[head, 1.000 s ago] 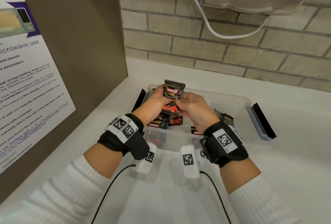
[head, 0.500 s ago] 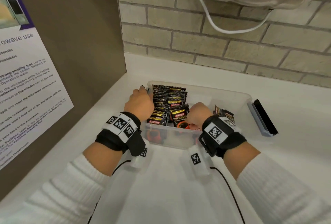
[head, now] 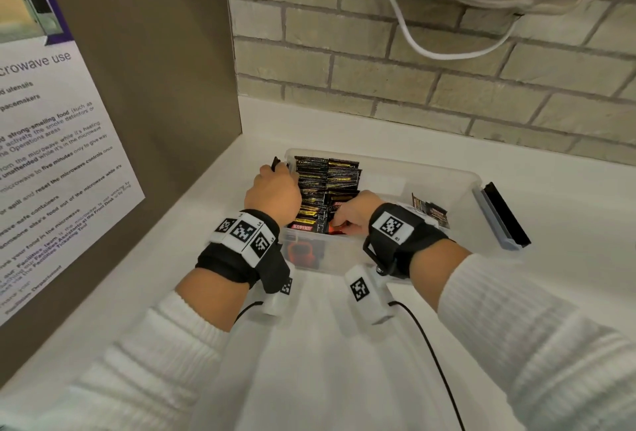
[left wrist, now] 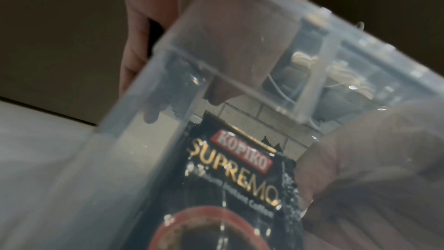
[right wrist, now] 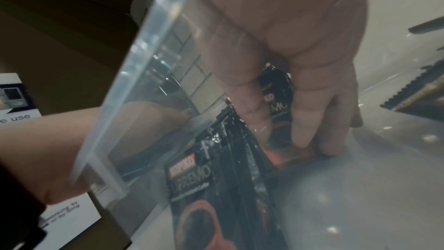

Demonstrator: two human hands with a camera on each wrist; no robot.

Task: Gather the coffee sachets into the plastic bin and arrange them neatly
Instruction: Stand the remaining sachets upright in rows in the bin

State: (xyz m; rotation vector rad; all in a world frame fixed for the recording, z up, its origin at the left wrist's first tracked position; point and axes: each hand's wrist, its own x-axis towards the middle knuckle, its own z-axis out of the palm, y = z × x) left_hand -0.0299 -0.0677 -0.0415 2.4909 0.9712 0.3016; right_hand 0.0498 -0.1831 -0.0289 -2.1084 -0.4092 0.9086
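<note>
Between my hands (head: 311,203), sachets (head: 327,186) stand packed in the bin (head: 430,172): light, slick, floppy. Left hand (head: 273,193) grips the rim; right hand (head: 354,212) pinches one sachet's edge.

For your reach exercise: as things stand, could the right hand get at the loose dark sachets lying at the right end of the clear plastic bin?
Probably yes. The right hand is already inside the open-topped clear plastic bin, and nothing visible lies between it and the loose dark sachets.

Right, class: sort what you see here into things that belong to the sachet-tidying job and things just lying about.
Part of the job:
plastic bin
row of coffee sachets
loose sachets
left hand
right hand

Just lying about:
microwave notice
white cable
brick wall
</note>
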